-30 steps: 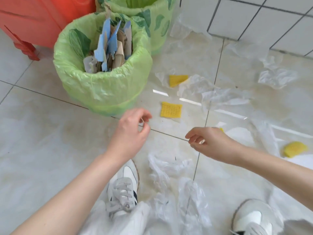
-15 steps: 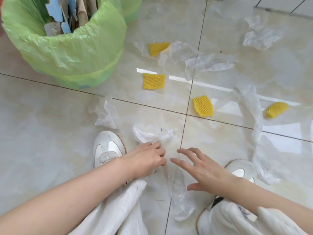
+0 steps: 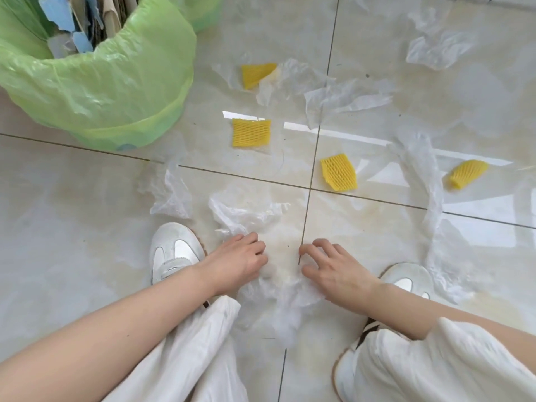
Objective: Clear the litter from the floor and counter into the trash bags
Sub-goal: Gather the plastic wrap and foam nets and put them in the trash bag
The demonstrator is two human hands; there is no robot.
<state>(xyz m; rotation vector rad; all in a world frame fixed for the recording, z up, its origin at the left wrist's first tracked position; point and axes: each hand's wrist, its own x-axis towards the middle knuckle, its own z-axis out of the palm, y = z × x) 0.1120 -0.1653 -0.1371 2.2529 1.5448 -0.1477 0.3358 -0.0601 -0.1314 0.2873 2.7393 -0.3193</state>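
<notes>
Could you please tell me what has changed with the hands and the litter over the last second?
Both hands came down from mid-air to the floor: the left hand and right hand now curl onto the clear plastic film between the shoes. The yellow foam nets and the green trash bag lie as before.

Both hands, left hand (image 3: 242, 264) and right hand (image 3: 333, 269), grasp clear plastic film (image 3: 285, 288) on the tiled floor (image 3: 72, 227).

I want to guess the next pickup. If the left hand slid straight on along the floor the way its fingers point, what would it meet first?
Probably the crumpled clear plastic bag, lying just beyond the left hand; the fingertips already look to be at its near edge.
</notes>
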